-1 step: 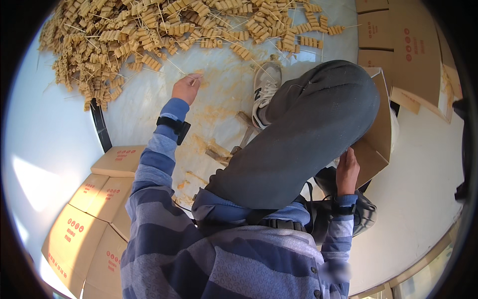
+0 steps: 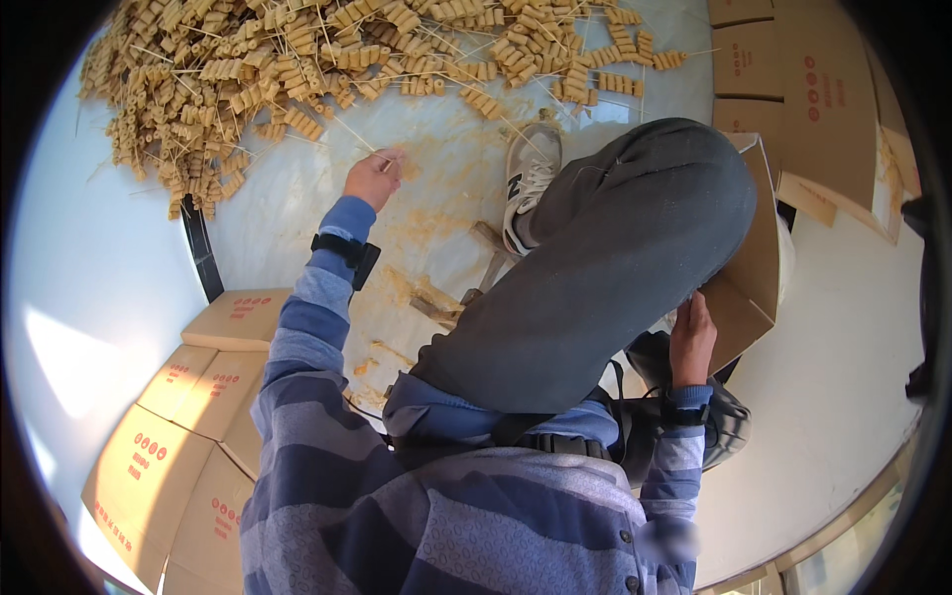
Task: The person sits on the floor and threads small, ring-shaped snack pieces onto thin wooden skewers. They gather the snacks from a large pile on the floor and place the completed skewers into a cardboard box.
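My left hand (image 2: 375,178) reaches out at the near edge of a big pile of tan, ribbed rolls threaded on thin sticks (image 2: 297,59). Its fingers are closed, and a thin skewer stick (image 2: 349,133) runs from the pile's side into them. Low on the right, my right hand (image 2: 693,337) is beside my bent knee (image 2: 635,228), at the near side of an open cardboard box (image 2: 751,297). Its fingers are pressed together; the knee hides their tips and whatever they hold.
Cardboard boxes with red print (image 2: 149,446) are stacked at the left, with more boxes (image 2: 823,99) at the far right. Between my left arm and my shoe (image 2: 531,169) lies a small wooden piece (image 2: 436,309) on the pale surface, which has orange-brown smears.
The left hand has shifted very slightly. Otherwise the hands, pile and boxes stay as they were.
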Action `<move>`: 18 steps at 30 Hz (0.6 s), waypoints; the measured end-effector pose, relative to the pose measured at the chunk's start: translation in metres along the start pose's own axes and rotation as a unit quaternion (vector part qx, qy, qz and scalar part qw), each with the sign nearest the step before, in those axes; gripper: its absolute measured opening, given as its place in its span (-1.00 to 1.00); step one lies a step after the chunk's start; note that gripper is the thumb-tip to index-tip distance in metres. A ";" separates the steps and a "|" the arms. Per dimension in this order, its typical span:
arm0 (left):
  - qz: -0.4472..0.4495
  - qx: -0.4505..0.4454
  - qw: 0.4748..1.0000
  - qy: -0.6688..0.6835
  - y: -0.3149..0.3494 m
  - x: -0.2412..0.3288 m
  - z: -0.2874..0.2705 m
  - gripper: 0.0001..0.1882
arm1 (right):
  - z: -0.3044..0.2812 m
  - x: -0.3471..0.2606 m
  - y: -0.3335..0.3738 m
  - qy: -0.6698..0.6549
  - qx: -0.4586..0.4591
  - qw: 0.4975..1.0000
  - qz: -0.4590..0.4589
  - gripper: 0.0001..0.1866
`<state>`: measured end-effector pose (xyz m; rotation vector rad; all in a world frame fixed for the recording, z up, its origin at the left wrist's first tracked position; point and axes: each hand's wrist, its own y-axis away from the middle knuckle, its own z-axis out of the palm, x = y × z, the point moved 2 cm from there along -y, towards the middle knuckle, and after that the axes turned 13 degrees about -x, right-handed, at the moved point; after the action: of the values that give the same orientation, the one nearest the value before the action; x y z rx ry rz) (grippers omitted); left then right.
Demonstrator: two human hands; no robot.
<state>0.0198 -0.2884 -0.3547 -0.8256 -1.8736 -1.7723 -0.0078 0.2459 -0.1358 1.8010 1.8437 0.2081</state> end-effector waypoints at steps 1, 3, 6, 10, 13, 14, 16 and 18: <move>-0.005 -0.029 0.999 0.036 0.005 -0.003 0.002 -0.67 | 0.001 -0.001 0.001 -0.001 0.006 1.000 -0.011 -0.76; 0.036 -0.083 0.989 0.121 0.017 -0.015 0.015 -0.69 | 0.001 0.000 0.001 -0.006 0.024 0.999 -0.021 -0.75; 0.061 -0.137 0.967 0.205 0.032 -0.037 0.039 -0.71 | 0.004 0.003 0.003 -0.006 0.032 0.999 -0.030 -0.74; 0.161 -0.048 0.980 0.110 0.062 -0.035 0.067 -0.76 | 0.004 0.001 0.004 -0.027 0.015 0.999 -0.009 -0.72; 0.259 0.055 0.959 -0.103 0.093 0.011 0.071 -0.73 | -0.012 -0.020 0.006 -0.043 0.041 0.998 -0.009 -0.69; 0.301 0.080 0.937 -0.156 0.106 0.033 0.070 -0.74 | -0.024 -0.032 0.009 -0.052 0.068 0.996 -0.007 -0.67; 0.360 0.107 0.902 -0.212 0.132 0.078 0.070 -0.73 | -0.050 -0.062 0.019 -0.120 0.090 0.989 -0.014 -0.65; 0.405 0.109 0.884 -0.208 0.152 0.123 0.072 -0.68 | -0.079 -0.096 0.031 -0.239 0.093 0.966 -0.033 -0.63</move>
<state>0.0388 -0.2004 -0.1669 -1.6814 -1.5369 -0.8895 -0.0235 0.1768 -0.0287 1.7163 1.6075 -0.4058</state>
